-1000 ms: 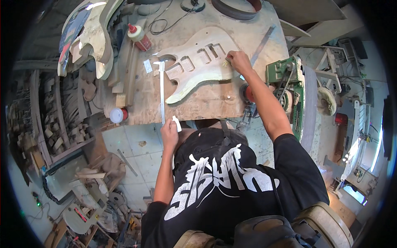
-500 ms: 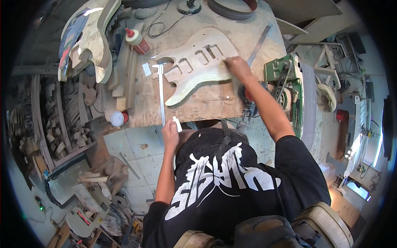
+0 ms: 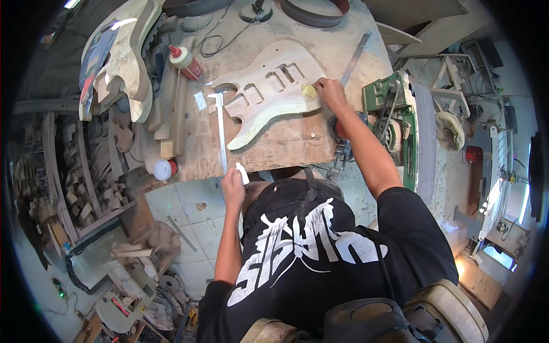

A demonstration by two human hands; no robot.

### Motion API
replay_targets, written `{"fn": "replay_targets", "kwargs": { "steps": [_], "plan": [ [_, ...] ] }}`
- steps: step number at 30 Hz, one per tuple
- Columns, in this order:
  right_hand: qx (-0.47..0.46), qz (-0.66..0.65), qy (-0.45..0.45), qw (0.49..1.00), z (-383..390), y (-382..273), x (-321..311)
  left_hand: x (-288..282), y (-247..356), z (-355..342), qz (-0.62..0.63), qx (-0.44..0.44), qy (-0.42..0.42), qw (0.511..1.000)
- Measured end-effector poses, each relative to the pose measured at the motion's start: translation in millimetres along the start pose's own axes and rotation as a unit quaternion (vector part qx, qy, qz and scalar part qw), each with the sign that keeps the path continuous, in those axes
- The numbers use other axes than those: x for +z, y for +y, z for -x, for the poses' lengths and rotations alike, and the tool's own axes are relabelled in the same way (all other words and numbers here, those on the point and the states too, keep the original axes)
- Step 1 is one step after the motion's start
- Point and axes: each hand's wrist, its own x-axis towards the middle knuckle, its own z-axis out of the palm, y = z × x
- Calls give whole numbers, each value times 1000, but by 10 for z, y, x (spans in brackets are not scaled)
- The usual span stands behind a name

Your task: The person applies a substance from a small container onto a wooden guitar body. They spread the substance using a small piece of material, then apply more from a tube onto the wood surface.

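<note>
A pale wooden electric guitar body (image 3: 263, 80) with cut-out cavities lies flat on the workbench (image 3: 269, 150). Near its right edge my right hand (image 3: 331, 93) has its fingers closed at the side of a small yellow piece (image 3: 309, 90), which looks like folded sandpaper or a card. My left hand (image 3: 233, 186), at the bench's front edge, is closed around a small white bottle (image 3: 242, 174). Beside the body, a metal caliper (image 3: 222, 131) points down toward that hand.
A red-capped glue bottle (image 3: 187, 64) and wood strips (image 3: 179, 108) lie left, by a round white-lidded tub (image 3: 165, 169). More guitar bodies (image 3: 132, 57) stand at far left. Right are a power tool (image 3: 341, 140), a green belt sander (image 3: 389, 108) and a steel ruler (image 3: 355, 60).
My right hand has shifted slightly right, so more of the yellow piece shows. The left hand keeps the white bottle at nearly the same place.
</note>
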Motion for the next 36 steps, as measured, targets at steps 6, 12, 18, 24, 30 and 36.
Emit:
{"fn": "replay_targets", "kwargs": {
  "steps": [6, 12, 18, 24, 30, 36],
  "plan": [
    [-37, -20, -41, 998, 225, -239, 118, -23, -134, -11, -39, 45, 28, 998],
    [-27, -2, 12, 1000, -166, -141, -68, -19, -166, 20, -36, 38, 24, 998],
    [-137, 25, -99, 985, -157, -239, -28, -68, -161, 42, -3, 10, 8, 1000],
    [-206, -29, -142, 968, -30, -44, -176, -67, -164, 80, -3, 23, 27, 999],
    [-143, 6, 36, 989, 8, -1, 18, -34, -64, -3, 5, 16, 6, 1000],
    [-151, 54, 5, 987, 626, -306, 236, -46, -154, -41, -13, 25, 28, 999]
  ]
}}
